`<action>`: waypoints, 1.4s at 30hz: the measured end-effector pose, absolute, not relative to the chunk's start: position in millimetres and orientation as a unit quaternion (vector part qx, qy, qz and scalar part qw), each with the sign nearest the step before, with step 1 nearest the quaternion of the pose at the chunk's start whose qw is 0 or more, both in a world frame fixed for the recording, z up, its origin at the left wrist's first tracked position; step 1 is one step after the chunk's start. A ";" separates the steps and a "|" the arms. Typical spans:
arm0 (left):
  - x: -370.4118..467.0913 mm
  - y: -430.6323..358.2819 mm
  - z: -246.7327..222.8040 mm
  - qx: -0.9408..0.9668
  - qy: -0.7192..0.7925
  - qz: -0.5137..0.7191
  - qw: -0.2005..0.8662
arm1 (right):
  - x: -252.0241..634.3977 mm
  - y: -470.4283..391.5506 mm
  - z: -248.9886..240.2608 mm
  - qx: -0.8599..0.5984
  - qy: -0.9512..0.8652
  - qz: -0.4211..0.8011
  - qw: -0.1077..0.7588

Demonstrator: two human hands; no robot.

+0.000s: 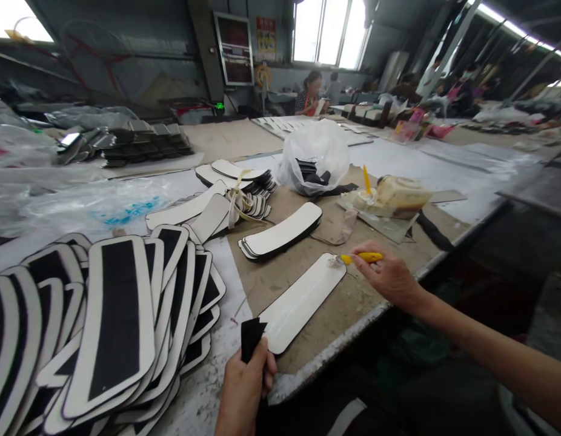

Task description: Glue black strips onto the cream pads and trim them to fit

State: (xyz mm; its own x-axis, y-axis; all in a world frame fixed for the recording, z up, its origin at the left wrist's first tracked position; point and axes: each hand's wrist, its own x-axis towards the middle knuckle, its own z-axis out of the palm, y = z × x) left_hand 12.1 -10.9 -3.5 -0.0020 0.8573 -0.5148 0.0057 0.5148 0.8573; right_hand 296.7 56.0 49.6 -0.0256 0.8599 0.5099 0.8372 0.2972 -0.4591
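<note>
My right hand [385,275] grips a brush by its yellow handle [370,257]. The bristles touch the far end of a long white panel with rounded corners [303,303], which lies flat on brown paper and looks wet along its surface. At the panel's near end, my left hand [248,375] is closed around black fabric strips [252,338]. Just beyond lies a small stack of curved white panels with dark edges [283,233]. A glue container [394,197], pale and crusted, stands to the right with a second yellow handle [366,180] upright beside it.
Piled white panels with black strips in their middles [114,315] fill the left. Behind them are tied white pieces [217,206] and a plastic bag holding black strips [314,160]. The table edge [335,348] runs along the near right. A person [310,97] sits far across.
</note>
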 end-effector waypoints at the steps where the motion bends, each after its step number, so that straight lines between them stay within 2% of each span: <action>1: 12.1 -10.9 -3.9 0.348 0.618 0.347 0.614 | 295.7 54.1 50.0 -0.578 -0.729 0.004 0.367; 5: 12.8 -10.0 -7.2 0.337 0.631 0.344 0.609 | 275.3 33.9 45.4 -0.515 -0.794 -0.015 0.322; 8: 13.4 -10.0 -8.6 0.334 0.640 0.344 0.600 | 251.9 11.6 44.3 -0.453 -0.839 0.044 0.298; 11: 13.6 -10.8 -7.8 0.336 0.640 0.352 0.595 | 244.8 0.6 48.8 -0.413 -0.850 0.105 0.310; 16: 12.4 -12.1 -4.9 0.343 0.635 0.343 0.601 | 265.3 10.3 41.7 -0.469 -0.825 0.018 0.314; 18: 11.9 -12.8 -3.3 0.351 0.628 0.342 0.605 | 260.9 7.8 34.9 -0.464 -0.833 0.028 0.299; 22: 11.6 -13.9 -1.6 0.359 0.624 0.343 0.603 | 223.4 -15.1 36.5 -0.407 -0.838 0.168 0.323; 25: 10.3 -14.8 -3.1 0.361 0.621 0.343 0.605 | 199.9 -25.8 46.0 -0.386 -0.777 0.285 0.408; 27: 8.8 -15.8 -4.3 0.357 0.621 0.342 0.608 | 195.5 -23.9 48.2 -0.415 -0.708 0.348 0.454; 30: 7.1 -17.2 -3.7 0.357 0.624 0.340 0.606 | 204.9 -11.7 41.9 -0.487 -0.625 0.400 0.461; 32: 7.1 -18.0 -1.5 0.357 0.623 0.340 0.607 | 219.7 -1.0 35.2 -0.514 -0.628 0.362 0.458; 38: 9.1 -18.9 3.1 0.344 0.628 0.351 0.604 | 281.1 27.0 29.5 -0.557 -0.697 0.108 0.439; 42: 9.2 -18.6 1.2 0.346 0.628 0.352 0.602 | 301.8 32.9 32.9 -0.543 -0.731 0.042 0.411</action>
